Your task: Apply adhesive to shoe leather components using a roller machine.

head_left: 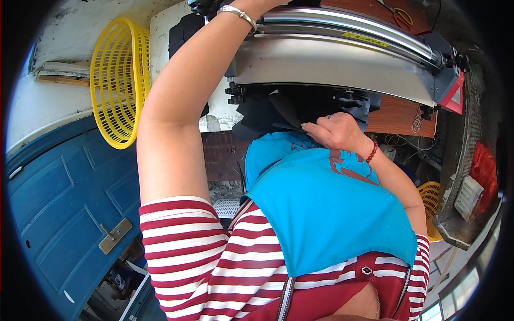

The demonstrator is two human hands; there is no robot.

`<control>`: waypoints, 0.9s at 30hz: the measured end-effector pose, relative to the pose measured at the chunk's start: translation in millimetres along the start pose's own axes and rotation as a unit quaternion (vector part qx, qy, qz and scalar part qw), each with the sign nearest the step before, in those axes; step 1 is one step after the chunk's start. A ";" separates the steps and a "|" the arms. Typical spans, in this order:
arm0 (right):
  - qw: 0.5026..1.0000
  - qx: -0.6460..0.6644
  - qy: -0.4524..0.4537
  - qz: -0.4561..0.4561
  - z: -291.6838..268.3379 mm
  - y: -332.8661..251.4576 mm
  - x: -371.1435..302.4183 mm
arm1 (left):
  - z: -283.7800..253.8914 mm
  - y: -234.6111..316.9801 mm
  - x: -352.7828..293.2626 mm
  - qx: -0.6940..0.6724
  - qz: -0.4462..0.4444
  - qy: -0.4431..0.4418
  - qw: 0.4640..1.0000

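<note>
Leftmost: 1 blue panelled door (pixel 59 187), with a metal handle plate (pixel 115 236). Next, 1 yellow slatted basket (pixel 140 88), tall-sided, standing tilted against a pale surface. Left hand (pixel 263 4), at the upper edge and mostly cut off, near the left end of the rollers; silver bangle (pixel 240 16) at the wrist; state of its fingers, cannot tell.

Centre: 1 machine with bright metal rollers (pixel 348 29) and a broad metal plate (pixel 332 64). Black fabric (pixel 262 115), several overlapping pieces, lying below the plate's front edge and just above the lap end of 1 blue apron (pixel 332 198). Apron worn over a red-and-white striped shirt (pixel 182 241).

Right hand (pixel 338 131), fingers bent close together, tips pinching the near edge of the black fabric; 1 ring, 1 red bead bracelet (pixel 372 152).

Further right: scissors (pixel 403 19) with orange-yellow handles, on a brown board; 1 coiled pale cord (pixel 417 124); 1 orange-yellow basket (pixel 430 195), partly behind the arm; 1 red plastic bag (pixel 483 171), outermost.
</note>
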State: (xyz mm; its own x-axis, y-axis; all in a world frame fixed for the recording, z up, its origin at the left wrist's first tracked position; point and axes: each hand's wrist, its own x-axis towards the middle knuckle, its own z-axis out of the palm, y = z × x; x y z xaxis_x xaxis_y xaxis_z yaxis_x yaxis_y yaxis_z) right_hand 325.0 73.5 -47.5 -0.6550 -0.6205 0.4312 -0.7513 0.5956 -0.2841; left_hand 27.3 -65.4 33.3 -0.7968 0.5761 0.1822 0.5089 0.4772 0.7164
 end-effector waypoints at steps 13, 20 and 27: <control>1.000 0.002 -0.005 0.003 -4.3 -0.4 2.5 | 0.3 0.1 -2.8 0.003 0.018 0.010 1.000; 1.000 0.013 -0.001 0.023 -19.0 -0.1 8.0 | 1.4 4.0 -1.4 -0.002 0.003 0.005 1.000; 0.988 0.108 0.042 0.103 -38.6 -2.8 16.4 | 0.3 3.2 -4.0 0.007 -0.006 0.008 1.000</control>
State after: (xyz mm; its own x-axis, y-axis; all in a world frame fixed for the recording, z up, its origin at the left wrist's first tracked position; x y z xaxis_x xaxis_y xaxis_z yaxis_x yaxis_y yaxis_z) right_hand 319.4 81.5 -6.6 -0.7935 -0.4483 0.4115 -0.6085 0.5763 -0.5455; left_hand 32.2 -66.0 34.7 -0.8080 0.5594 0.1848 0.5040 0.4938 0.7086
